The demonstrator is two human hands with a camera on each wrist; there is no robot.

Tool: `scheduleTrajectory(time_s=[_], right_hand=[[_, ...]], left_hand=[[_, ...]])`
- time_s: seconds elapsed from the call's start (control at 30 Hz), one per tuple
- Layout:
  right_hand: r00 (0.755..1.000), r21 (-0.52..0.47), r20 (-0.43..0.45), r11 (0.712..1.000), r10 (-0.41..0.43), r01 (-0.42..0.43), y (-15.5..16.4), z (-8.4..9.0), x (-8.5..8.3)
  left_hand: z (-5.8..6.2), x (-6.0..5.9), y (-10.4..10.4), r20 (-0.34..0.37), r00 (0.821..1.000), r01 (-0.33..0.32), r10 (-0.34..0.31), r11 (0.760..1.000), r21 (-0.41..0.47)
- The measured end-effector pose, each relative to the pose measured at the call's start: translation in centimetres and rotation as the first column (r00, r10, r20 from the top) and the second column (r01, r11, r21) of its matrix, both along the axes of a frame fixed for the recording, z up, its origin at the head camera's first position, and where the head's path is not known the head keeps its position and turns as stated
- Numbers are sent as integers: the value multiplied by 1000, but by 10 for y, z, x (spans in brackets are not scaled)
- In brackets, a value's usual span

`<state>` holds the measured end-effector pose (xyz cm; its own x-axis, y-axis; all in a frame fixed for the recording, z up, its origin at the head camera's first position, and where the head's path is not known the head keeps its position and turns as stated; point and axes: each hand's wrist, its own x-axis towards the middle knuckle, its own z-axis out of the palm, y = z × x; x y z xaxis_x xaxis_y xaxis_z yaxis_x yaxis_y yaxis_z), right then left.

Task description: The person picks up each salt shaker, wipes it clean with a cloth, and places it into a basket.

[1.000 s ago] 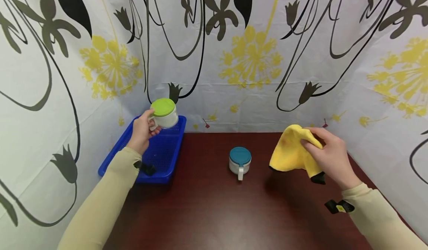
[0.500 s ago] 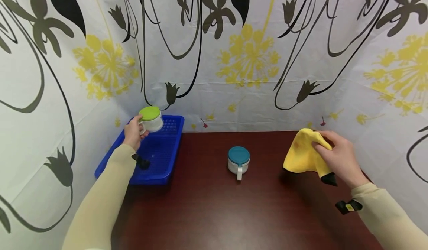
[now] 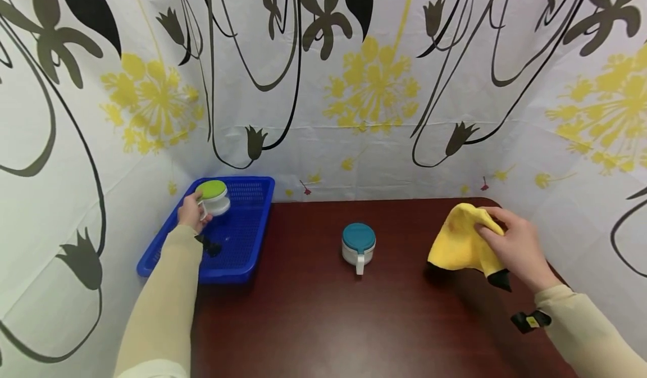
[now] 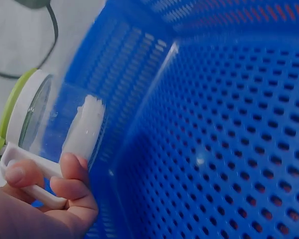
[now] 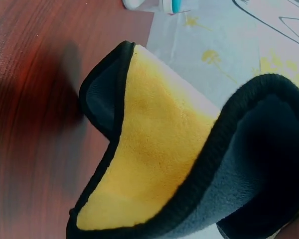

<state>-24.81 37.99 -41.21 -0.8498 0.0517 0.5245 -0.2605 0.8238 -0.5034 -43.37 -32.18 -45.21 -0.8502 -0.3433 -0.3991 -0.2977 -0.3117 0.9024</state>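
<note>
My left hand (image 3: 192, 214) grips the white handle of a clear seasoning jar (image 4: 65, 119) with a green lid (image 3: 211, 189). White contents cling to one end of the jar, which is tipped on its side in the left wrist view. The hand and jar are over the far left part of a blue plastic basket (image 3: 227, 260); whether the jar touches the basket, I cannot tell. My right hand (image 3: 518, 246) pinches a yellow cloth (image 3: 460, 240) with dark edging and a grey back (image 5: 224, 174), hanging above the table's right side.
A second jar with a teal lid (image 3: 359, 237) stands upright mid-table, its white handle facing me. The dark red table (image 3: 323, 322) meets a patterned curtain (image 3: 323, 159) at the back, with more curtain on both sides.
My left hand has carried the green-lidded jar left and down into the basket's area. The right hand has moved the cloth right and slightly lower. The teal-lidded jar stays put.
</note>
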Motion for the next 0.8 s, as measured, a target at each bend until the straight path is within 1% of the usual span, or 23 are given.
scheduleTrajectory(time_s=[0.1,0.17,0.23,0.3,0.37,0.43,0.57,0.63,0.7,0.8], right_hand=[[1000,24,-7,1000,-1,1,0,-2,0],[1000,37,-2,999,1,-1,0,-5,0],[1000,41,9,999,-1,0,1,-7,-1],[1000,52,24,999,-1,0,1,-10,-2],[999,58,43,998,2,-5,2,-14,-3],[999,68,54,998,5,-9,1,-18,-5],[999,94,51,995,17,-22,-1,-26,-9],[999,110,46,993,27,-32,-2,-30,-11],[998,122,52,992,37,-43,-3,-33,-12],[996,148,75,987,52,-62,-3,-38,-15]], left_hand=[[-10,-3,-6,49,999,6,-5,1000,-12],[-16,-5,-9,72,997,37,-34,999,-38],[-20,-7,-11,83,993,92,-87,993,-67],[-23,-9,-11,85,986,152,-144,983,-99],[-22,-7,-11,82,980,192,-183,975,-114],[-21,-4,-10,85,975,217,-207,967,-134],[-15,3,-5,84,970,239,-228,956,-168],[-14,5,-3,92,968,249,-235,946,-208],[-15,5,-1,109,972,230,-209,944,-238],[-17,4,1,144,979,180,-144,943,-279]])
